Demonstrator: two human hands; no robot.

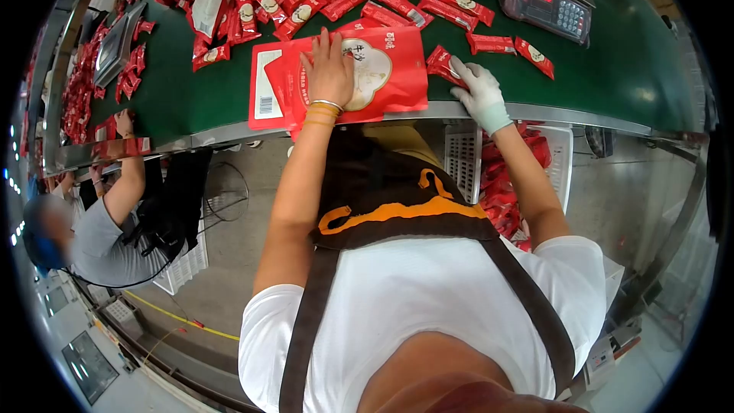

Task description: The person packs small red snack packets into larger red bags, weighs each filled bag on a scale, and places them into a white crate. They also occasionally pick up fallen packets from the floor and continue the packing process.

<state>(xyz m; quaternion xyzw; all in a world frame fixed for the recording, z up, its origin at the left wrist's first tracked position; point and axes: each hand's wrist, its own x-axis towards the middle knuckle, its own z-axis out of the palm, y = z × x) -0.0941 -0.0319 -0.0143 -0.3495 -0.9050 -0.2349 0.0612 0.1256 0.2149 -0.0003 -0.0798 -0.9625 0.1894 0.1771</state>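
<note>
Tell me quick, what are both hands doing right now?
Left hand: open, resting flat on the big red bag.
Right hand: gloved, fingers at a small red packet; can't tell if it's gripping.

Below the green desk point(623, 84) lies a grey floor point(252, 237) with a yellow line point(222, 330) running across it; small bright lights point(14, 199) dot the dim far-left edge
</note>
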